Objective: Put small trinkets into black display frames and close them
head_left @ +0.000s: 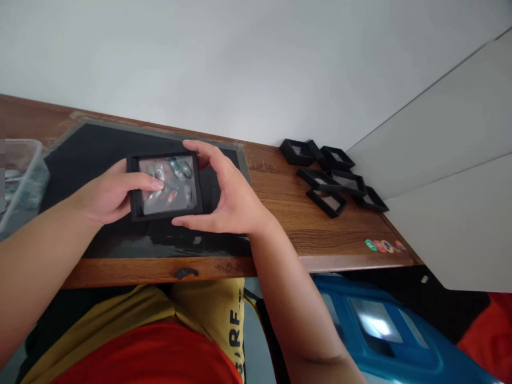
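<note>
Now both hands hold a black frame (165, 185) above a dark mat (100, 154) that lies on the wooden tabletop (288, 213). Its clear film window shows several small coloured pieces pressed under it; what they are is too blurred to tell. The frame is tilted slightly, its upper edge toward 12 o'clock.

At the frame's 9 o'clock side, the left hand (106, 197) has its grip closed on the frame: the thumb lies across the film, its tip near the middle of the window, and the fingers are hidden behind the frame. At the 3 o'clock side, the right hand (230, 194) clasps the frame too: the index finger curls over the top right corner, and the thumb runs along the bottom edge toward 6 o'clock of the frame.

Toward 3 o'clock from the hands, well apart from them, a cluster of empty black frames (332, 178) lies on the bare wood, some overlapping. Near the tabletop's right front corner, at about 4 o'clock from the hands, sits a short row of small coloured rings (384, 246). At 9 o'clock, at the picture's left edge, stands a clear plastic bin (20, 176), just beside the mat. Below the tabletop, a blue box (384, 330) shows at about 5 o'clock.
</note>
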Action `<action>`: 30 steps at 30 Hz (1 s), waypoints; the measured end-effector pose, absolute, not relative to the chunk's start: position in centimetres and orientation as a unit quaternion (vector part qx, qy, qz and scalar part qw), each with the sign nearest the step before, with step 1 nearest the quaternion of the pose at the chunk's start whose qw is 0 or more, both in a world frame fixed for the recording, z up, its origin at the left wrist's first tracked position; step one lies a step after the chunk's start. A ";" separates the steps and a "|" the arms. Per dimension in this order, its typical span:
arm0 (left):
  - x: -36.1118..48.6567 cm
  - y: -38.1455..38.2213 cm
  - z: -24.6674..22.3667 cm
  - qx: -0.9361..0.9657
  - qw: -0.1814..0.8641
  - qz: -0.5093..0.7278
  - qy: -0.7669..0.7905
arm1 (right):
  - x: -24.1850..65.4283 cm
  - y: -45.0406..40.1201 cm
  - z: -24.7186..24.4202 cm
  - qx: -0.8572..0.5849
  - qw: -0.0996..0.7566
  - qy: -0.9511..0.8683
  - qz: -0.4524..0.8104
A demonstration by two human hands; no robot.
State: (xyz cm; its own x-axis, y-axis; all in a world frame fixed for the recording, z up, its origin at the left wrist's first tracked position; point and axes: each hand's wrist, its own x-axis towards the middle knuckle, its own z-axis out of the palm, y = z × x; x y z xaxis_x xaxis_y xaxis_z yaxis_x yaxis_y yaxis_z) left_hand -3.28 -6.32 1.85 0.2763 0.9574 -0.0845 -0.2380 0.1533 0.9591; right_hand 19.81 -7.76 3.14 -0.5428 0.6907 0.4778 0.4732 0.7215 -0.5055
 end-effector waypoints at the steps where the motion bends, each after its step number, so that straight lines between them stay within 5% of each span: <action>1: -3.3 -6.3 1.9 0.463 0.653 0.457 0.388 | 19.8 -7.7 3.0 -0.340 0.341 -0.861 0.164; 30: -3.0 -5.9 1.9 0.390 0.647 0.468 0.459 | 19.7 -6.8 2.2 -0.336 0.334 -0.866 0.161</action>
State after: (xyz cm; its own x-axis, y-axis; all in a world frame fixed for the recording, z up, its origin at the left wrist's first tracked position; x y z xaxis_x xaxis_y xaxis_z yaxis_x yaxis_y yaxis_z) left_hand -3.01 -5.89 1.85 0.1405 0.9633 -0.2287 -0.2468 0.2578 0.9342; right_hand 19.69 -6.78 2.17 -0.5504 0.6901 0.4700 0.4742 0.7217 -0.5043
